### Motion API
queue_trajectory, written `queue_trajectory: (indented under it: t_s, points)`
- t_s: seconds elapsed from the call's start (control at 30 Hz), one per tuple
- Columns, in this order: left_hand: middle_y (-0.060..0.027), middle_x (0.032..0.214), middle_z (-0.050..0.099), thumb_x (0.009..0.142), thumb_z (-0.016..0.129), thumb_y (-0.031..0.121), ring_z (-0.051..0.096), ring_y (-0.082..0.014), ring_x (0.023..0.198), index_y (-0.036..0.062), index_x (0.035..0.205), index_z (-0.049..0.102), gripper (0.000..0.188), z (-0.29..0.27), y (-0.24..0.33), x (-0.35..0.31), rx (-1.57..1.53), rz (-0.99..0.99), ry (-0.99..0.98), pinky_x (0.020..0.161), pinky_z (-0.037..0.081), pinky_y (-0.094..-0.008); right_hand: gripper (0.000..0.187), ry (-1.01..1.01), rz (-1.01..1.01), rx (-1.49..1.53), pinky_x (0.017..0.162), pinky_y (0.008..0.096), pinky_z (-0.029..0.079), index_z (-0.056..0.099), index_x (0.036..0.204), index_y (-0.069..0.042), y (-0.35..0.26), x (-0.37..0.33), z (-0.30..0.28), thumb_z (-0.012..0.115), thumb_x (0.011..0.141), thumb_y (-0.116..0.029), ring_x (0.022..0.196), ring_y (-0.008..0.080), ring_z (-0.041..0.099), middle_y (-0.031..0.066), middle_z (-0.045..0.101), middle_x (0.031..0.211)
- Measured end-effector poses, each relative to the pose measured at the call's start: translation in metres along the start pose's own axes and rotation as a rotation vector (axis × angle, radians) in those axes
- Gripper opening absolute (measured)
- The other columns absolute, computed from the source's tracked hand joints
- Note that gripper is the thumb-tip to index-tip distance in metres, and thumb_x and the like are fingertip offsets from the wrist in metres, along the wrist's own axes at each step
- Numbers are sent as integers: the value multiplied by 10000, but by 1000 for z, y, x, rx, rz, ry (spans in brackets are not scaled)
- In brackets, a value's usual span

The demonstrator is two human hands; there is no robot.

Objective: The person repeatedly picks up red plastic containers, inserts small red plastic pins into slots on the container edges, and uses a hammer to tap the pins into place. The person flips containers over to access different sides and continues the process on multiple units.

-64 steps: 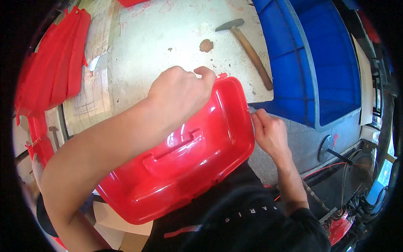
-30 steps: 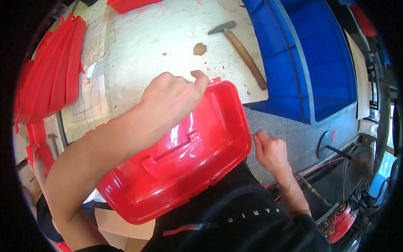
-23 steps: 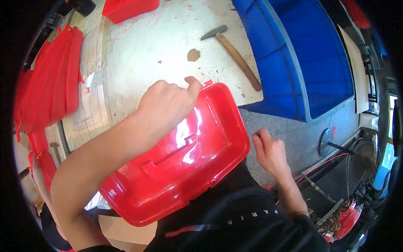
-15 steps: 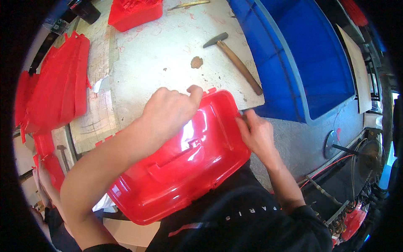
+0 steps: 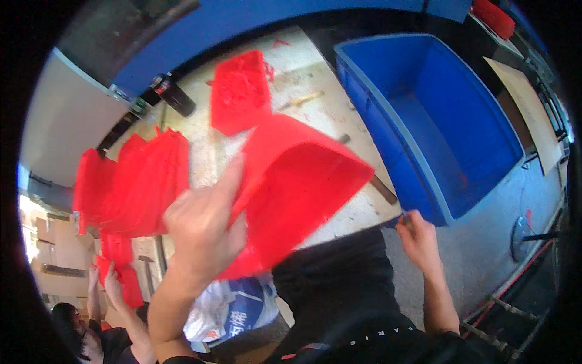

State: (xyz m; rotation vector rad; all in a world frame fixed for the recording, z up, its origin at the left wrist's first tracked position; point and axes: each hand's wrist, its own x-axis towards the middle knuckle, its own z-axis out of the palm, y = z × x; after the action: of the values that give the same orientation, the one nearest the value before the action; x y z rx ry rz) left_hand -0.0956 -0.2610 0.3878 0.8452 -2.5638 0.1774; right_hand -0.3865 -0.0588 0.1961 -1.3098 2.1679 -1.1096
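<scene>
My left hand (image 5: 206,221) is closed on the near-left edge of a red plastic lid-like shell (image 5: 297,200), thumb on top. The shell is tilted up over the table, blurred by motion, with its hollow side partly showing. At the table's front right corner, apart from the shell, my right hand (image 5: 419,241) is closed around something small and dark that I cannot make out. Behind the shell lies a hammer; its wooden handle (image 5: 383,190) shows, while most of its head is hidden.
Red shells (image 5: 136,182) stand stacked at left. A red bin (image 5: 239,115) of red scraps stands behind, near a dark bottle (image 5: 174,97). Right is a big blue crate (image 5: 388,112). A co-worker's hands (image 5: 108,276) hold a red piece at lower left. A white-and-blue sack (image 5: 242,309) lies below.
My left hand has lifted the red shell off my lap and tipped it up over the table. My right hand has come away from its rim. The view has shifted, showing more beyond the table.
</scene>
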Motion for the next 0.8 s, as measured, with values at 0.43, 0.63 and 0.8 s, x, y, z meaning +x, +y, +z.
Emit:
queue_trajectory:
  t_s: [0.43, 0.63, 0.8]
  points:
    - [-127, 1421, 478, 848, 719, 389, 473, -370, 1321, 461, 1362, 536, 551, 102, 8, -109, 117, 558, 47, 1130, 226, -667, 150, -23, -504, -537, 841, 465, 447, 564, 952, -28, 30, 83, 116, 577, 803, -35, 972, 345, 530, 161, 536, 976]
    - [-262, 1462, 421, 860, 584, 33, 460, -383, 1330, 41, 1495, 338, 681, 69, -33, -103, -535, -334, 702, 1121, 318, -513, 170, -86, -584, -538, 844, 443, 485, 591, 937, -24, -2, 127, 123, 655, 815, -122, 1003, 350, 560, 174, 580, 1016]
    - [-137, 1349, 532, 719, 426, -189, 553, -281, 1185, 89, 1485, 350, 818, 129, -70, -126, -1457, -1288, 1095, 996, 485, -414, 103, -219, -360, -671, 702, 514, 526, 675, 893, -82, -89, 218, 100, 614, 835, -142, 819, 378, 663, 174, 664, 830]
